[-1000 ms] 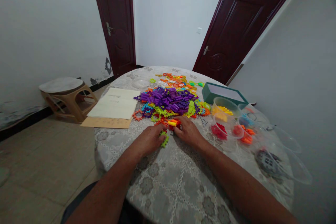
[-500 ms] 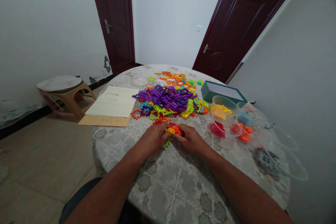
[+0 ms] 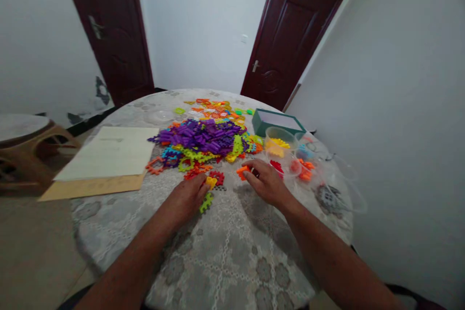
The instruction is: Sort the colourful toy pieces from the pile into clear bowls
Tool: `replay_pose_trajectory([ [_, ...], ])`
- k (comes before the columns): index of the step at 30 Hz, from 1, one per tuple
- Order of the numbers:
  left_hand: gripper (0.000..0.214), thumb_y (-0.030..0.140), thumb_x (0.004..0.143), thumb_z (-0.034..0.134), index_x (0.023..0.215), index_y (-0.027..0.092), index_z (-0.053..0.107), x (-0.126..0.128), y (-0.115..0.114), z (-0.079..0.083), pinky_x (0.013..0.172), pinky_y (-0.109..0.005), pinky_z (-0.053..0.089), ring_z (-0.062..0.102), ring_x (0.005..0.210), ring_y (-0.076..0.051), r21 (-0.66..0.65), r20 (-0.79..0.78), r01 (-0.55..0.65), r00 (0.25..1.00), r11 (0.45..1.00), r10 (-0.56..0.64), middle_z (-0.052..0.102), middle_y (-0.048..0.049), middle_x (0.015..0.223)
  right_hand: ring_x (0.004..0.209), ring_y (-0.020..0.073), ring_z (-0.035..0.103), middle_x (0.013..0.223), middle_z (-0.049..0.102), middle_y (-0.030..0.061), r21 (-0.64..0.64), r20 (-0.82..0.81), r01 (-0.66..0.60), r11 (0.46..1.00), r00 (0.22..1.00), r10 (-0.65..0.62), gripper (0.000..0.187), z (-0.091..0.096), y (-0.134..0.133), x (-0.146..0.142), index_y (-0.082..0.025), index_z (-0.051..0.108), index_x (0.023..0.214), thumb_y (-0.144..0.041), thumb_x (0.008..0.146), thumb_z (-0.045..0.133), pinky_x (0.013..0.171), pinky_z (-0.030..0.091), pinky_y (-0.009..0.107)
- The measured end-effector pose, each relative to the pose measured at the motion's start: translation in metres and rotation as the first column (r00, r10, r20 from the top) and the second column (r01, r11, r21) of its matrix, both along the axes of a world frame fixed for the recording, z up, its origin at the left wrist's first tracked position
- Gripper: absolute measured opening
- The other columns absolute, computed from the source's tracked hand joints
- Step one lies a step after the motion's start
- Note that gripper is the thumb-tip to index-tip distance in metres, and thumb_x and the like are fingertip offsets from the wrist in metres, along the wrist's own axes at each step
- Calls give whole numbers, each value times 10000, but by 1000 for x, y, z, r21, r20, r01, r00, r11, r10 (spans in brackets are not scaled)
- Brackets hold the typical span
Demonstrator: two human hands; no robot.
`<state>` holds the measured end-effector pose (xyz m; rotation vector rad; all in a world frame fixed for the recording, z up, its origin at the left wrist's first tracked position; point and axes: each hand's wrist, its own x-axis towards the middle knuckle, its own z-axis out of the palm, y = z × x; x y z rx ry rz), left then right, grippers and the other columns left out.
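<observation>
My left hand [image 3: 191,194] is closed on a yellow plastic building piece [image 3: 211,182] near the front of the heap. A red piece [image 3: 218,177] lies just beyond it, and a green piece [image 3: 206,202] sits beside the fingers on the near side. My right hand [image 3: 264,179] pinches an orange plastic building piece [image 3: 242,172] between thumb and fingers, to the right of the left hand. Behind both hands spreads a heap of purple pieces [image 3: 207,135] on top of green, blue and orange ones.
Clear plastic tubs [image 3: 281,135] hold yellow, red and orange pieces at the right. A green box [image 3: 278,122] stands behind them. Grey pieces [image 3: 329,197] lie at the far right. Paper sheets [image 3: 109,152] rest on the left of the patterned tablecloth [image 3: 218,261].
My hands were together on yellow and orange pieces; now they are apart, the right one carrying orange to the right. The camera view has turned to the right.
</observation>
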<state>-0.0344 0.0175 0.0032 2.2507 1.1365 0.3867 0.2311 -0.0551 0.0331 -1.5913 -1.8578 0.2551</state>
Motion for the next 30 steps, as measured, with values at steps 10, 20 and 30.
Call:
replay_pose_trajectory([
  [10, 299, 515, 969, 476, 921, 244, 595, 3, 3, 1, 692, -327, 397, 649, 748, -231, -48, 86, 35, 996, 998, -31, 683, -33, 791, 1096, 298, 677, 1200, 744, 178, 350, 184, 560, 751, 745, -641, 368, 25, -31, 140, -135, 721, 1228, -283, 966, 509, 1002, 527, 436],
  [20, 307, 513, 985, 444, 975, 262, 621, 5, 1, 3, 732, -340, 461, 673, 762, -238, -40, 83, 54, 995, 998, -50, 695, -29, 802, 1003, 309, 703, 1095, 759, 209, 295, 362, 697, 653, 552, -752, 422, 7, -34, 156, -108, 731, 1246, -152, 947, 437, 900, 537, 415],
  [30, 297, 445, 1040, 411, 917, 242, 591, 5, -6, 9, 760, -344, 461, 634, 797, -207, -7, 94, 122, 988, 992, -121, 672, -39, 852, 892, 191, 701, 1214, 756, 76, 28, -53, 9, 1000, 999, -7, 309, 21, -19, 9, -248, 686, 1306, -276, 1017, 577, 838, 565, 352],
])
